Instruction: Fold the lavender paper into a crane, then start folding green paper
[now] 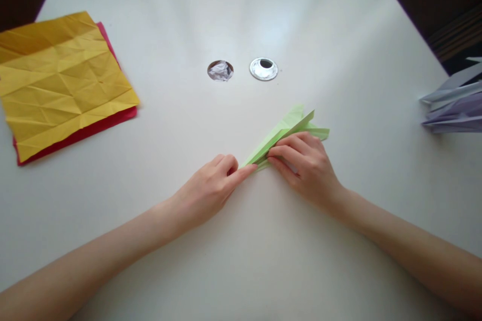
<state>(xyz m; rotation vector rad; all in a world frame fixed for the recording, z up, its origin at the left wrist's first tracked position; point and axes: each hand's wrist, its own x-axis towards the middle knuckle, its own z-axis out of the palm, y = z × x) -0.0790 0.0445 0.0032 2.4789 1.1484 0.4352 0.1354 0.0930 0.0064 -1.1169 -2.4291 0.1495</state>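
A folded light-green origami paper [280, 135] lies slantwise on the white table, its narrow point toward the lower left and several flaps fanning out at the upper right. My left hand [216, 180] grips the narrow tip between thumb and curled fingers. My right hand [307, 163] pinches the lower side of the paper near its middle, with the fingers over the layers. Part of the paper's lower side is hidden under my right fingers.
Creased yellow paper [68, 80] lies on red paper [109, 120] at the left. Folded purple and white paper [455, 105] stands at the right edge. Further back are a round hole stuffed with crumpled paper [220, 70] and a metal cable grommet [263, 69] in the table [241, 261].
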